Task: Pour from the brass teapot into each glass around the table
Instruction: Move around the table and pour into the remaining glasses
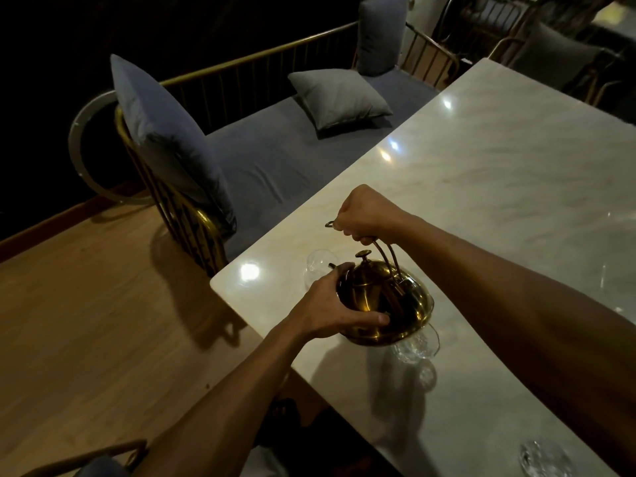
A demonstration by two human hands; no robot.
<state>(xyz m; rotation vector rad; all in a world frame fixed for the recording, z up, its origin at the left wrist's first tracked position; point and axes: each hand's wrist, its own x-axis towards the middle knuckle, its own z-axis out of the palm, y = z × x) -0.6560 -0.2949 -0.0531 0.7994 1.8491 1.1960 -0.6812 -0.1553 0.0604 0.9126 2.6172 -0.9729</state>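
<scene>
Grip: right hand (364, 215) is clenching round the looped handle (385, 256) from above; left hand (330, 304) is curling round the near side of the brass teapot (378, 297), steadying its body.
Teapot position: it is hanging clear of the marble table (499, 173) near the corner, leaning a little toward its spout, with its rear edge overlapping one glass from where I am standing.
Step in hand: by my judgement, the person is lining the spout up with the corner glass (318, 266); no stream is showing, so whether pouring is under way cannot be told.
Next move: it is likely calling for a steeper forward tilt, with the left hand guiding the spout over that rim, then a shift to the next glass.
Count, table: one.
Count, bench (275, 160): one, running along the table's far side.
Count, cushions: three on the bench.
Count, teapots: one.
Count, glasses: three plainly showing, namely the corner glass, the overlapped glass (418, 347), and the near-edge glass (543, 459); faint glints at the right may be hiding another.
</scene>
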